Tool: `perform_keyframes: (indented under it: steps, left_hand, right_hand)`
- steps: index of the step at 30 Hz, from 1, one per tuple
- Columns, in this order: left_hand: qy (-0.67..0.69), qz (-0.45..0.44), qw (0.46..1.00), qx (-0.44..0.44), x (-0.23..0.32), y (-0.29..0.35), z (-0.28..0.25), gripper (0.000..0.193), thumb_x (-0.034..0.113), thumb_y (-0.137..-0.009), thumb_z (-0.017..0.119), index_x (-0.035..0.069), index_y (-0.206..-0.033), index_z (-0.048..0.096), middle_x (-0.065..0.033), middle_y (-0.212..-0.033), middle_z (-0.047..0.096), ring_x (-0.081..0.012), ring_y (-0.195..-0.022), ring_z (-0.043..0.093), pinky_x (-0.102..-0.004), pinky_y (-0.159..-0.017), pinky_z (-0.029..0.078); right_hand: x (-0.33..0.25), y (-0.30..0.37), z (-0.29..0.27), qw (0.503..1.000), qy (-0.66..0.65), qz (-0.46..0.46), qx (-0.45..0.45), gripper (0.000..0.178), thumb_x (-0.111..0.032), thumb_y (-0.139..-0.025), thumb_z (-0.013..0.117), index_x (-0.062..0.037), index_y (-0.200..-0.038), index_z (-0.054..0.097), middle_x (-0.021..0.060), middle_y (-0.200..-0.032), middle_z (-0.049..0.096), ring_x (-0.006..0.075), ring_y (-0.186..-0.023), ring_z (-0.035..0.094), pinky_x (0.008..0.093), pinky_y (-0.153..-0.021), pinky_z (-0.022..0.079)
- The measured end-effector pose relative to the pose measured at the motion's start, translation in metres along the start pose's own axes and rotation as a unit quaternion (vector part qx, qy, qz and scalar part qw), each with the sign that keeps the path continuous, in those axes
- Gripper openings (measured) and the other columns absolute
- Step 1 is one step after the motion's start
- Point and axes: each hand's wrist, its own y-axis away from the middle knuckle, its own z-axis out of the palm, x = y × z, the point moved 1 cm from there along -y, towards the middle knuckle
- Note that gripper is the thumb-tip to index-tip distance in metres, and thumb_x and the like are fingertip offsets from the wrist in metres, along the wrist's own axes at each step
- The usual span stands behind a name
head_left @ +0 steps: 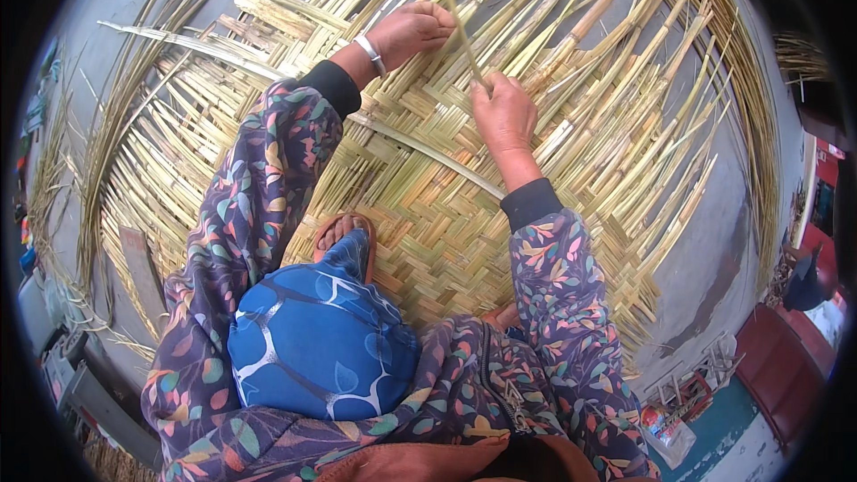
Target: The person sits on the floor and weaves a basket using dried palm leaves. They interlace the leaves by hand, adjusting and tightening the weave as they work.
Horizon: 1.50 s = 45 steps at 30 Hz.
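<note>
Right hand (503, 112) pinches strip (455, 13) | rising above woven mat (446, 214)

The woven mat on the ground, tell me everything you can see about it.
The woven mat is a broad flat sheet of pale yellow-green split cane or reed strips, plaited diagonally. Its middle is tightly woven; loose unwoven strip ends fan out around the edges. It lies flat on grey ground. The person crouches on it, a sandalled foot on the weave. The left hand presses on it; the right hand grips one upright strip.
</note>
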Motion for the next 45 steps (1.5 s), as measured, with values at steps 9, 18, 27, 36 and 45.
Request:
perform_keyframes:
  steps: [9,18,27,36,45]
  left_hand:
    - [-0.470,0.096,0.877,0.030,0.000,-0.042,0.029,0.069,0.019,-0.076,0.072,-0.005,-0.131,0.038,-0.0120,-0.081,0.061,-0.0148,-0.064,0.059,-0.0283,-0.058,0.049]
    - [-0.565,-0.010,0.825,-0.004,0.011,-0.060,0.052,0.042,0.030,-0.066,0.074,-0.006,-0.085,0.062,-0.0122,-0.068,0.063,-0.0214,-0.059,0.061,-0.0321,-0.054,0.049]
    - [-0.516,-0.023,0.856,-0.026,0.011,-0.059,0.051,0.057,0.035,-0.063,0.081,-0.009,-0.095,0.063,-0.0148,-0.078,0.064,-0.0198,-0.073,0.062,-0.0340,-0.069,0.049]
    - [-0.264,-0.035,0.961,-0.078,0.011,-0.040,0.043,0.065,0.023,-0.072,0.077,-0.014,-0.118,0.048,-0.0134,-0.101,0.062,-0.0159,-0.090,0.057,-0.0291,-0.081,0.046]
    - [-0.093,-0.025,0.987,-0.128,0.015,-0.026,0.027,0.040,0.018,-0.078,0.074,0.002,-0.111,0.058,-0.0040,-0.096,0.064,-0.0096,-0.087,0.059,-0.0247,-0.079,0.046]
  right_hand:
    - [-0.003,-0.002,0.002,0.998,-0.038,0.034,0.035,0.016,-0.022,-0.077,0.062,-0.0099,-0.087,0.061,0.0116,-0.077,0.065,0.0327,-0.071,0.063,0.0433,-0.065,0.049]
    - [-0.005,0.004,0.001,0.995,-0.051,0.062,0.062,0.019,-0.022,-0.079,0.061,-0.0089,-0.092,0.059,0.0149,-0.073,0.064,0.0348,-0.070,0.063,0.0443,-0.064,0.049]
    - [-0.001,0.005,0.002,0.989,-0.091,0.092,0.073,0.025,-0.021,-0.078,0.061,-0.0043,-0.096,0.056,0.0138,-0.068,0.062,0.0343,-0.070,0.063,0.0435,-0.066,0.048]
    - [0.003,0.003,0.004,0.989,-0.095,0.098,0.058,0.025,-0.020,-0.077,0.062,-0.0064,-0.097,0.056,0.0130,-0.071,0.062,0.0329,-0.070,0.062,0.0418,-0.066,0.047]
    - [0.016,0.001,0.003,0.994,-0.112,0.014,-0.008,0.027,-0.028,-0.080,0.066,-0.0140,-0.102,0.060,0.0099,-0.088,0.065,0.0305,-0.079,0.063,0.0389,-0.067,0.048]
